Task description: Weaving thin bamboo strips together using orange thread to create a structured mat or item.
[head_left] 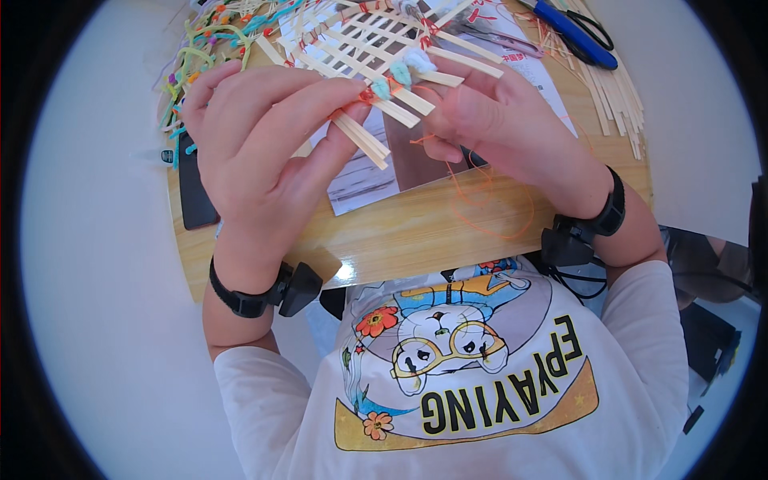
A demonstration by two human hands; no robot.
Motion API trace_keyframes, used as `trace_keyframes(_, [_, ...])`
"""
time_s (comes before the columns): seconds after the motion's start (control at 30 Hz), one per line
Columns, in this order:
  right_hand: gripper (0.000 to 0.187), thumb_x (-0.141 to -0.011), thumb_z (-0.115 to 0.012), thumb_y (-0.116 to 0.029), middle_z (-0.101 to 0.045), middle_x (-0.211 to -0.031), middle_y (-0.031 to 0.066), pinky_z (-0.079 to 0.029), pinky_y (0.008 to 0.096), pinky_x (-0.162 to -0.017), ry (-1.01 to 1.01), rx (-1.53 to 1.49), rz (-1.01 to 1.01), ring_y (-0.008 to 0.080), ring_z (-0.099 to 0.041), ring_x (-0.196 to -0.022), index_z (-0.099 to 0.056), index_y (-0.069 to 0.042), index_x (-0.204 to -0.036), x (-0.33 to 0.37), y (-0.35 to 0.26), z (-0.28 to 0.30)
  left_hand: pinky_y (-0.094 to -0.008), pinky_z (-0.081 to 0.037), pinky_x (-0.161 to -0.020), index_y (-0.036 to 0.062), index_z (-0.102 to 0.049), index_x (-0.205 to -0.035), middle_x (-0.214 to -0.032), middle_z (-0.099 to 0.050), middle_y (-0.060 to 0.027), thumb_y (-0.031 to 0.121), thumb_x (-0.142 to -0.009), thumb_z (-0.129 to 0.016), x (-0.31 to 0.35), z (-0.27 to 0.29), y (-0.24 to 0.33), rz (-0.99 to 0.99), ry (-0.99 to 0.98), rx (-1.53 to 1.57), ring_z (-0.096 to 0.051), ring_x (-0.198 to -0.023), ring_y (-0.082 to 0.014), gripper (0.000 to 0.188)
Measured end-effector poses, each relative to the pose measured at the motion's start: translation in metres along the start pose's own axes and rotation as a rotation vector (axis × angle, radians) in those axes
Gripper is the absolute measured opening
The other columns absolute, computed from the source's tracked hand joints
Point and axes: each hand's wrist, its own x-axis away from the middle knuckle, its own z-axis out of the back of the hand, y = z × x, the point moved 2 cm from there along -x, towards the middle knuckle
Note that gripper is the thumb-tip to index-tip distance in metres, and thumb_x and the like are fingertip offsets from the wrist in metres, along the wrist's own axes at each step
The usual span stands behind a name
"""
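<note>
"Where's the wooden-strip lattice [376, 48]?"
"Over the worktop [392, 228], well back from its near edge."
"Fingers?"
"Left hand [272, 132]: pinched on its border. Right hand [500, 116]: curled beside it, grip unclear."
"Step?"
"Probably binding; next calls for drawing the orange thread [530, 216] snug."

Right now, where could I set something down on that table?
The near strip of table, below the paper and left of the orange thread, looks bare. The far left is crowded with yarn, the far right with sticks and tools.
</note>
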Motion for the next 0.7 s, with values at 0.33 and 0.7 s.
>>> trace_keyframes(0.33, [0.038, -0.099, -0.058, -0.040, -0.048, -0.063, -0.0043, -0.030, 0.0201, -0.052, -0.032, -0.113, -0.006, 0.0031, -0.043, -0.057, -0.065, -0.002, -0.101, 0.001, 0.006, 0.001, -0.0390, -0.039, -0.099, 0.0096, -0.070, -0.096, -0.091, -0.070, -0.0007, 0.003, -0.071, -0.080, 0.003, -0.002, -0.001, -0.006, -0.028, 0.004, -0.064, -0.088, -0.0171, 0.027])
trace_keyframes(0.7, [0.017, -0.099, -0.056, -0.014, -0.064, -0.096, 0.0013, -0.041, 0.0210, -0.060, 0.076, 0.179, 0.002, 0.0039, -0.046, -0.064, -0.064, -0.002, -0.106, 0.011, -0.016, -0.003, -0.0383, -0.044, -0.096, 0.0013, -0.067, -0.099, -0.090, -0.069, -0.0040, -0.002, -0.081, -0.075, 0.005, -0.005, 0.002, 0.202, 0.049, 0.266, -0.063, -0.087, -0.0146, 0.020])
